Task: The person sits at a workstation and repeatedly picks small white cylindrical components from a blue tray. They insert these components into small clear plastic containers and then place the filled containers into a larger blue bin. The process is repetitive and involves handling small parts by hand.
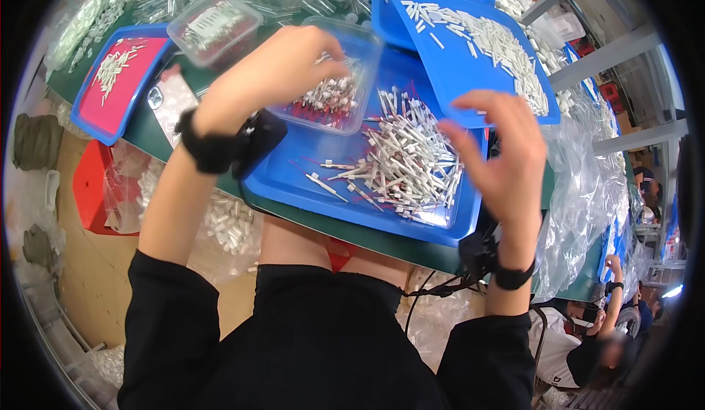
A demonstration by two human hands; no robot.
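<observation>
Left hand (275, 72) dips curled fingers into the clear plastic tub (334, 79), pinching among small white pieces (330, 94); whether it has one, can't tell. Right hand (499, 156) hovers half open, thumb and fingers apart, holding nothing visible. Between and below the hands, thin white sticks (407, 156) lie heaped on the blue tray (294, 182), long axes fanned mostly toward the far-left. Probably light, stiff, slippery; pinch mid-length.
</observation>
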